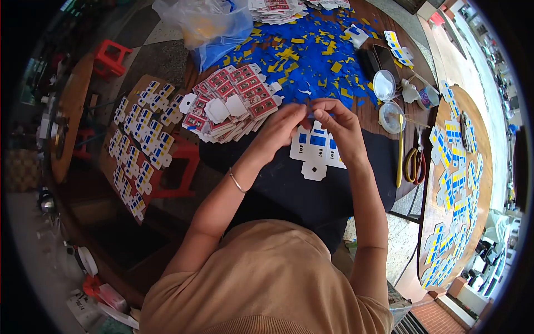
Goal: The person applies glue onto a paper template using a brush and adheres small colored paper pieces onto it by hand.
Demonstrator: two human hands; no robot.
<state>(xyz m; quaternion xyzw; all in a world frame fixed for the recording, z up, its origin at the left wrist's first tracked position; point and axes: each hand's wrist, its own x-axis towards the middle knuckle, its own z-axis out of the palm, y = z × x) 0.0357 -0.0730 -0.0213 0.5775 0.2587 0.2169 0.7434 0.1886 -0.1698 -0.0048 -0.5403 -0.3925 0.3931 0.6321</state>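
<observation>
Above a flat white card cutout (315, 170) with blue patches and a round hole in its lower tab, both hands meet with fingertips close together. My left hand (281, 131) is closed in a pinch. My right hand (346, 129) pinches too, thumb against bent fingers. Whatever lies between the fingertips is too small to make out. The cutout rests on a black cloth (278, 186). Left of my left hand is a heap of red-and-white printed card cutouts (231, 103). Small blue and yellow pieces (295, 53) are scattered beyond my hands.
A clear plastic bag (208, 33) stands at the back left. On the right lie plastic tubs (391, 118), a yellow stick (400, 150) and scissors (415, 164). Boards on the left (105, 153) and right (431, 211) carry many blue-and-yellow cards. Red stools (113, 57) stand left.
</observation>
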